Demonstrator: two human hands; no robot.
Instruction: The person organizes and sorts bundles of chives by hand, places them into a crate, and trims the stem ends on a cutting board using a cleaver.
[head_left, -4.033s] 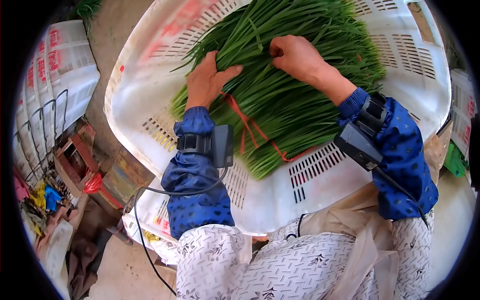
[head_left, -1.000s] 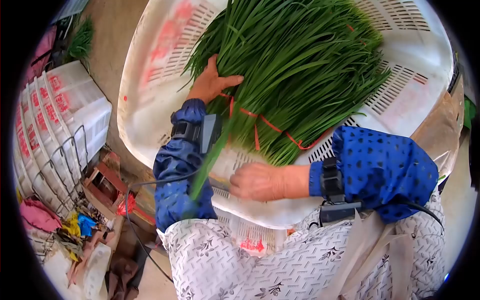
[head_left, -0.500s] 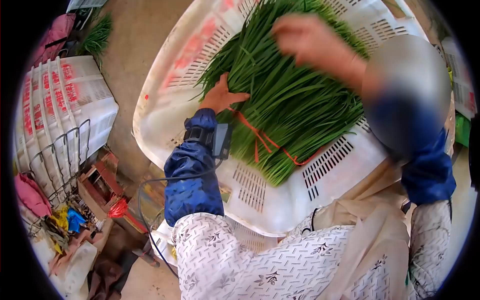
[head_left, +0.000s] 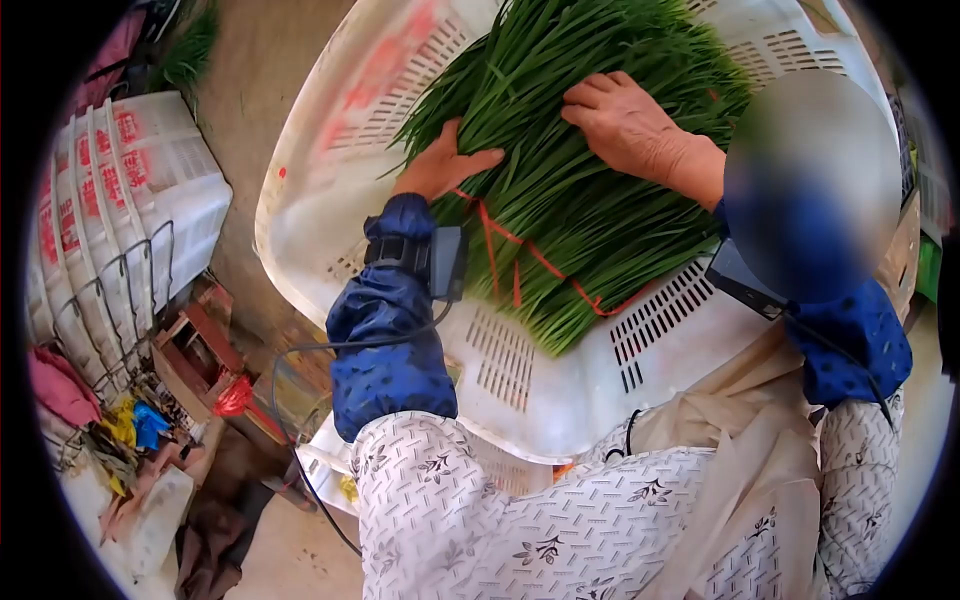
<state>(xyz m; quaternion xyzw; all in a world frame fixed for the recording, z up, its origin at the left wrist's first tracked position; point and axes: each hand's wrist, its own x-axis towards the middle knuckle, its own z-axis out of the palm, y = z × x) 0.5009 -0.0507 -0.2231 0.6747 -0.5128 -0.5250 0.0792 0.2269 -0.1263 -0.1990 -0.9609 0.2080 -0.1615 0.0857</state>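
Observation:
Long green chives (head_left: pixel 585 190) fill a white plastic basket (head_left: pixel 480 400) in front of me, with a red tie (head_left: pixel 540 262) across the stalks of the nearest bunch. My left hand (head_left: pixel 445 168) grips the left side of this bunch, thumb over the leaves and most fingers hidden among them. On top of the leaves lies my right hand (head_left: pixel 628 125), its fingers bent and close together, the fingertips sunk in the chives. A small black device is strapped to each wrist, and a blurred patch covers part of my right forearm.
At the left stands a white crate (head_left: pixel 165 190) with red lettering, held in a wire rack. Below it are a wooden box (head_left: pixel 195 350), a red string bundle (head_left: pixel 233 396) and coloured scraps. A black cable (head_left: pixel 285 400) hangs from my left wrist. More greens (head_left: pixel 185 55) lie at upper left.
My right hand, blurred and raised over the leaves before, has come down onto the chives. My left hand stays on the bunch's left side. The view has shifted slightly.

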